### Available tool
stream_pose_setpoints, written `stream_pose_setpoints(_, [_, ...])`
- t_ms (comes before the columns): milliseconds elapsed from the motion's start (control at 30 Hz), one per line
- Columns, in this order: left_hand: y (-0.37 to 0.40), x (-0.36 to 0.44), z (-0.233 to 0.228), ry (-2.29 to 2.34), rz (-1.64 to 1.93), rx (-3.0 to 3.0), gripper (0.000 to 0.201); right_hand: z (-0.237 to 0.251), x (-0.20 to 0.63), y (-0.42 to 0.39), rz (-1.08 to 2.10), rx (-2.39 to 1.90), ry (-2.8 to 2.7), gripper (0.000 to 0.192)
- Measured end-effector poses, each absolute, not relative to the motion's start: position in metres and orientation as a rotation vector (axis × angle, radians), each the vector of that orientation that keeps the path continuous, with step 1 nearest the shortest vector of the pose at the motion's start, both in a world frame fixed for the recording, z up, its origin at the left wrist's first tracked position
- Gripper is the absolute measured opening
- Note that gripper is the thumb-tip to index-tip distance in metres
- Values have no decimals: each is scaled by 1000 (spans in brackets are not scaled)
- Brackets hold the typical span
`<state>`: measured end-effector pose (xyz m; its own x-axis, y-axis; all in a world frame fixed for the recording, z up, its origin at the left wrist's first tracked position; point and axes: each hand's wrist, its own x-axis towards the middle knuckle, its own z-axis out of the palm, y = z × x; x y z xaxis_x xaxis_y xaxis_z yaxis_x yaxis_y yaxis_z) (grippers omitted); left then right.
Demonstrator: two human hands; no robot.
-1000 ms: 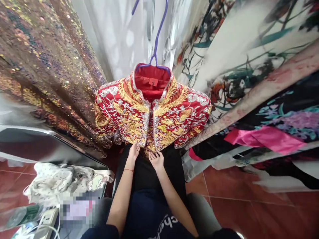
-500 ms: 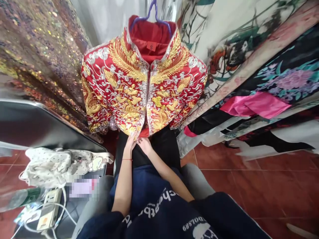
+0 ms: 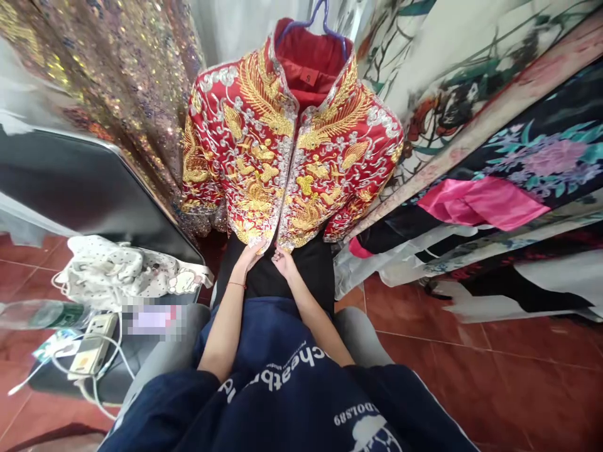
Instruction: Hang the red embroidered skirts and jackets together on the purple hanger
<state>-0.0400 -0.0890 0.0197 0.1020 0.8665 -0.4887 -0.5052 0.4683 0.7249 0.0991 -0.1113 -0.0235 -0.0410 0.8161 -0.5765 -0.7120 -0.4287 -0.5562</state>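
Note:
A red jacket with heavy gold and silver embroidery hangs in front of me on a purple hanger. Its two front panels meet along a silver-edged centre opening. My left hand holds the bottom hem of the left panel between thumb and fingers. My right hand pinches the hem of the right panel right beside it, the two hands nearly touching. A thin red thread circles my left wrist. Below the jacket hangs black cloth.
Sequinned brown-gold fabric hangs at left, printed floral fabrics and a pink cloth at right. A dark table at left carries a white dotted bag, a plastic bottle and a power strip. Red floor tiles lie below.
The view dropped and shifted, so the jacket now sits higher and nearer. Both hands drew closer together at the bottom of the jacket's front opening.

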Motion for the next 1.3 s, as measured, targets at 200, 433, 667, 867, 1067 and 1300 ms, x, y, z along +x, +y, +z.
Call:
stream_pose_setpoints(200, [-90,-35,11,1103,1080,438,41,-29,102,-111,1702,-1014,-131,37])
stream_pose_setpoints(433, [-86,-33,7,1091,1120,441,49,-41,117,-99,1586,-1030,-18,39])
stream_pose_setpoints(667, [-86,-36,6,1082,1041,465,32,-45,116,-92,1569,-1067,-20,39])
stream_pose_setpoints(867, [-85,-38,6,1106,978,432,38,-39,110,-94,1686,-1053,-107,37])
stream_pose_setpoints(1067, [-85,-42,8,1073,950,362,39,-32,104,-100,1741,-1016,-192,38])
stream_pose_setpoints(1300, [-87,-30,4,945,922,208,38,-28,97,-105,1716,-1013,-255,38])
